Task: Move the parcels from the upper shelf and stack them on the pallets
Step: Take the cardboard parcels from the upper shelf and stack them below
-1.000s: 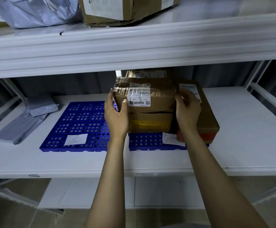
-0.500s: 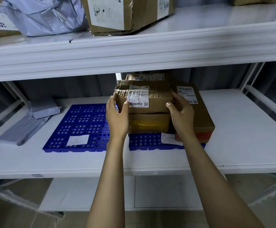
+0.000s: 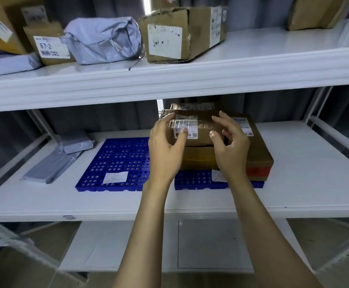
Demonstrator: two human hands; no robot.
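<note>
Since half a second ago both hands have let go of the top parcel (image 3: 203, 133). In the head view the left hand (image 3: 165, 150) and right hand (image 3: 230, 146) hover just in front of it, fingers spread and loosely curled, holding nothing, though the left thumb may brush its label. The parcel sits on a lower box (image 3: 198, 157) on the right pallet (image 3: 196, 180), beside a flat box (image 3: 259, 151). It looks crumpled and could slide if a withdrawing hand clips it. On the upper shelf (image 3: 252, 65), the torn box (image 3: 182, 32) may split when lifted.
</note>
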